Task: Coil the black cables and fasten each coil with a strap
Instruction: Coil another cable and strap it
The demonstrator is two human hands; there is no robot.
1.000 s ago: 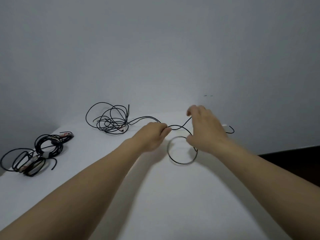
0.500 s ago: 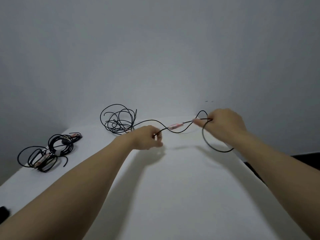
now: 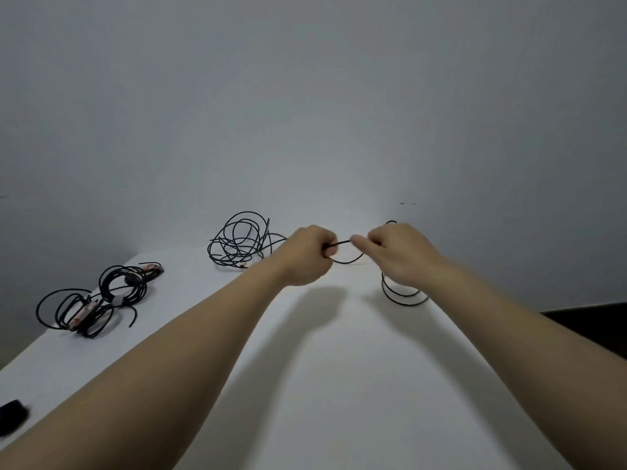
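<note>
Head view, and I'm standing right by it: how far along is this job?

Partway, I'd say. Two coils [image 3: 122, 283] lie done at the left edge of the table [image 3: 339, 385], touching each other, each with a pinkish strap [image 3: 81, 310] on it.

And the one being worked?

The cable [image 3: 349, 260] sags in a short bight between the two hands, above the far middle of the table. The left hand [image 3: 305, 257] has its fingers curled in, pinching the line at the thumb side. The right hand [image 3: 402, 257] is curled too, gripping a few loops [image 3: 403, 298] that hang beneath it. Its forefinger tip is blurred, so whether that also pinches I cannot tell.

So that coil is barely begun?

A few turns only. Most of the length sits in a loose heap [image 3: 237, 242] at the far edge, beyond the left wrist, and a strand seems to run from it to the left hand.

What's left, then?

Winding in that heap, then strapping the coil. A pinkish speck at the heap's near side may be its strap. A dark thing [image 3: 12, 415] lies by the front left corner, too cut off to name.
</note>
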